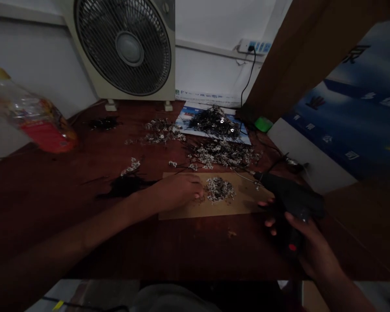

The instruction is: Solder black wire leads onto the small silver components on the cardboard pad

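Observation:
My right hand (313,238) is wrapped round the handle of a black, pistol-shaped glue gun (290,195), whose nozzle points left and slightly away from me. My left hand (178,190) is closed, palm down, over the left part of a flat brown cardboard sheet (243,208). Whatever its curled fingers may hold is too dark to make out. Just right of those fingers, a small round cluster of white-and-dark flower-like pieces (219,190) lies on the cardboard. Past it, a larger heap of similar sprigs (224,152) spreads over the table.
Dark-stemmed sprigs (214,122) are piled on a blue-and-white sheet (182,119). A box fan (130,50) stands behind the table (143,247). At left is a bottle with a red label (47,132). A power strip (255,46) with a cord hangs on the wall.

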`<state>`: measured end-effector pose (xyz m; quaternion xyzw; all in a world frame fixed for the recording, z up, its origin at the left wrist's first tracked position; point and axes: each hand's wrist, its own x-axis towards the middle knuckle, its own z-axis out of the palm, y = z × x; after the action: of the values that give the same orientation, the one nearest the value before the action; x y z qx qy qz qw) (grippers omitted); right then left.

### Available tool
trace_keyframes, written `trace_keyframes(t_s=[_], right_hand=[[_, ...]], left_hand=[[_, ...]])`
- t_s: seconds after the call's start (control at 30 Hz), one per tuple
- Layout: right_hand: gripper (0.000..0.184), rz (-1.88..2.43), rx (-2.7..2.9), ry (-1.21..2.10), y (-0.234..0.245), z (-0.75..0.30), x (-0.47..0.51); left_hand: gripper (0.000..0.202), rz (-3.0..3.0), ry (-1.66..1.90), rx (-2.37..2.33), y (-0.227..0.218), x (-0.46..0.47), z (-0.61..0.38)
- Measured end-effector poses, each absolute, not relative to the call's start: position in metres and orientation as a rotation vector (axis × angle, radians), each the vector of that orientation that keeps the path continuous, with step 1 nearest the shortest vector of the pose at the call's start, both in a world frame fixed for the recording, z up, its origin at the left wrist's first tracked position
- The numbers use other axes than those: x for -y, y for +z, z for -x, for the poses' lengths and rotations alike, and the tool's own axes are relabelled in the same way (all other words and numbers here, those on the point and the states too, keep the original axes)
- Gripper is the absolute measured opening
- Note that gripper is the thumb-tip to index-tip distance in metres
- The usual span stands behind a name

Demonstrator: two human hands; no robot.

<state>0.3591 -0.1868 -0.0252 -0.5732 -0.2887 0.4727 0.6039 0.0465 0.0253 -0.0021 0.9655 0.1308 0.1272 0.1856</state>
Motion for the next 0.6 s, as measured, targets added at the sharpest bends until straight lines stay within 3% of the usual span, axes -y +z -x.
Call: trace_keyframes(t_s=[0.23,0.4,0.6], right_hand=[[0.040,1.358,0.631,1.035,-0.017,-0.347,0.187],[0.046,1.367,0.610,1.054,-0.015,-0.346,0.187],[0.035,1.362,0.600,1.030,-0.010,-0.335,0.188]], left_hand=[[0.029,-2.712,0.440,-0.205,-0.003,-0.033,-0.038],[0.024,-2.656,0.435,-0.228,-0.004,-0.036,-0.032],[0.027,-2.644,0.453,-0.191,-0.004,-0.037,-0.035]])
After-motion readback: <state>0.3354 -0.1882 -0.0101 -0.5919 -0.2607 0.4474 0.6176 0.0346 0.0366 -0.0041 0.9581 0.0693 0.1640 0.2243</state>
